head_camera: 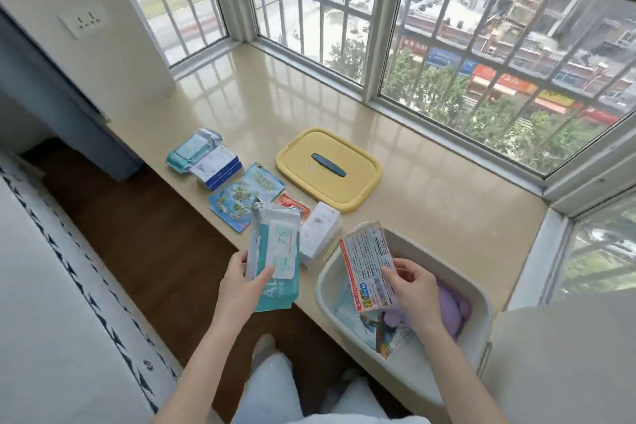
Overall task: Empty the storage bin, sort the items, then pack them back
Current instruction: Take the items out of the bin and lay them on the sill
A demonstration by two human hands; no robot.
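A white storage bin (480,299) stands on the beige window ledge at the near right. A purple soft item (452,308) and a colourful packet (380,329) lie inside it. My right hand (409,280) pinches a flat printed packet with a red edge (370,267) above the bin. My left hand (241,280) grips a teal and white wipes pack (278,251), held upright over the ledge's front edge. The bin's yellow lid (328,169) with a dark handle lies flat further back.
Laid out on the ledge (430,203) are another teal wipes pack (189,150), a blue and white box (216,165), a map booklet (244,196), an orange sachet (292,205) and a white box (318,234). Barred windows close the far side. Wooden floor lies below left.
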